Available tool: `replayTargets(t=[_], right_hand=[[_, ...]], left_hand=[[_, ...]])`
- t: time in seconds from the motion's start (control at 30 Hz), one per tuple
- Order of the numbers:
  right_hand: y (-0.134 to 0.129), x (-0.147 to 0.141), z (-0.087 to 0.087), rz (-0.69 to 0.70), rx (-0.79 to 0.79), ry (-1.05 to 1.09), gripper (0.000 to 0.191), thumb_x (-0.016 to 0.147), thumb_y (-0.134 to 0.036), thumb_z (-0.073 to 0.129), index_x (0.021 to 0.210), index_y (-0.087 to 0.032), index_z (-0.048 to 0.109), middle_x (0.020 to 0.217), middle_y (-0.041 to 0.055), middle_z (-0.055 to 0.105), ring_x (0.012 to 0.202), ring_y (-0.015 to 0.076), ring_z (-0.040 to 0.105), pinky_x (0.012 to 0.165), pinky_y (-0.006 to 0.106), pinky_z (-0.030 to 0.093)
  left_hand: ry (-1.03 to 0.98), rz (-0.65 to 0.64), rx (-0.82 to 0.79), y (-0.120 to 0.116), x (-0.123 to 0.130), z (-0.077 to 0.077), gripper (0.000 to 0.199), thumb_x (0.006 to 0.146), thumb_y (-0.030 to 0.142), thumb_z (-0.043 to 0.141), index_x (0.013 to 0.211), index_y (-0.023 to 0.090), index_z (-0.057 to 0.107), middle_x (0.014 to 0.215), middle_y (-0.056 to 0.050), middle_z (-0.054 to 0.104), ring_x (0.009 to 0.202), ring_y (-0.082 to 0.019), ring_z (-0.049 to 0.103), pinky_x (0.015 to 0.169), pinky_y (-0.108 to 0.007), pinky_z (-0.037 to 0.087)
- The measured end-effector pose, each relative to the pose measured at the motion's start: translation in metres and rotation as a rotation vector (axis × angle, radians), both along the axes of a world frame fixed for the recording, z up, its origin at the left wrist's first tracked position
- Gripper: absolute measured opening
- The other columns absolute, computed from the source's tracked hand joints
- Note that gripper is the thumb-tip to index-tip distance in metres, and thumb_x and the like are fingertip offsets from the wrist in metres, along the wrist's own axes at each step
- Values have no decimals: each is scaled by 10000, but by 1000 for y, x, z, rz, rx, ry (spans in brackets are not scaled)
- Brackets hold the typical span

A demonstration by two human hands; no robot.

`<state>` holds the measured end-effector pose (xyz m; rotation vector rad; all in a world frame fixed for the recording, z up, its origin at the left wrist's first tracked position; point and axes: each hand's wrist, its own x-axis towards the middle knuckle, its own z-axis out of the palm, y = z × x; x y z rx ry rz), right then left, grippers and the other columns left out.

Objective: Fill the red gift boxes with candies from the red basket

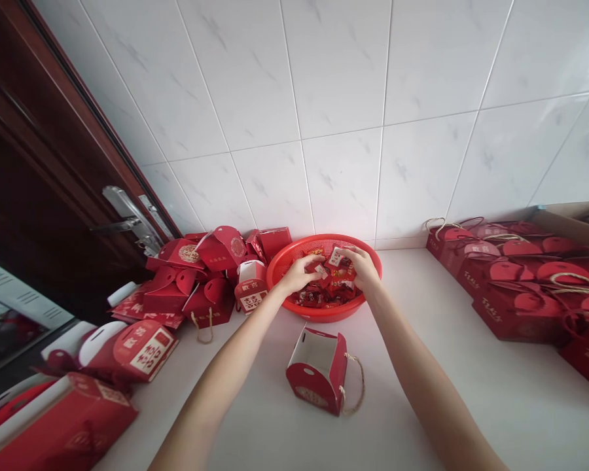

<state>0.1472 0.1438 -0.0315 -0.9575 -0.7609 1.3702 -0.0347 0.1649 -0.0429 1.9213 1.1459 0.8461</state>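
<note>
One packet (336,257) sits in the right hand (365,267) (basket (326,315) below).

There's a dark red-brown door (34,131) well left of the left hand (300,275) — I catch its shiny metal handle (132,217). Beyond that and the right hand (366,267) rises a white tiled wall (341,72), grey-veined — farther right, a brown carton (576,229) sits nearby.

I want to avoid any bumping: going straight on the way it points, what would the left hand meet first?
The left hand would probably meet the wrapped packets inside the red basket, with the right hand further along; depth is unclear in this one view.
</note>
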Motion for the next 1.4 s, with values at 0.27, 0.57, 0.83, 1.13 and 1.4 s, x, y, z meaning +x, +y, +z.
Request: replayTargets(t=[0.27, 0.57, 0.83, 1.13, 1.4], right_hand=[[2, 1, -1, 0, -22, -12, 169, 694, -232, 736, 759, -191, 586, 648, -6, 642, 534, 125, 625, 390, 190, 485], [-7, -2, 2, 192, -51, -106, 153, 753, -258, 756, 831, -184, 648, 737, 23, 689, 590, 140, 650, 386, 188, 514], [-9, -4, 6, 283, -95, -178, 234, 820, -362, 728, 914, -170, 635, 722, 33, 686, 554, 163, 660, 353, 216, 514], [-7, -5, 4, 306, -126, -197, 288, 893, -462, 631, 977, -186, 640, 767, 37, 680, 522, 153, 643, 426, 277, 577], [-4, -6, -1, 275, -108, -284, 362, 938, -483, 536, 1122, -178, 603, 921, 75, 675, 626, 180, 654, 451, 285, 559]], left_hand=[[41, 24, 1, -2, 1, -1, 543, 643, 55, 685, 1176, 158, 662, 1274, -82, 666, 1202, -245, 591, 1060, -361, 446], [5, -59, -39, -10, 8, 10, 518, 671, 81, 532, 1164, 152, 672, 1168, -57, 708, 1060, -222, 638, 944, -326, 506], [-9, -113, -103, -9, 6, 7, 339, 708, 177, 571, 1012, 154, 718, 1039, -48, 727, 983, -224, 643, 903, -330, 501], [-33, -150, -93, -8, 6, 2, 498, 650, 512, 798, 954, 137, 674, 968, -65, 685, 871, -202, 623, 797, -319, 500], [-98, -80, 13, -6, 6, 3, 435, 670, 513, 793, 872, 146, 676, 909, -47, 674, 857, -194, 600, 810, -327, 467]])
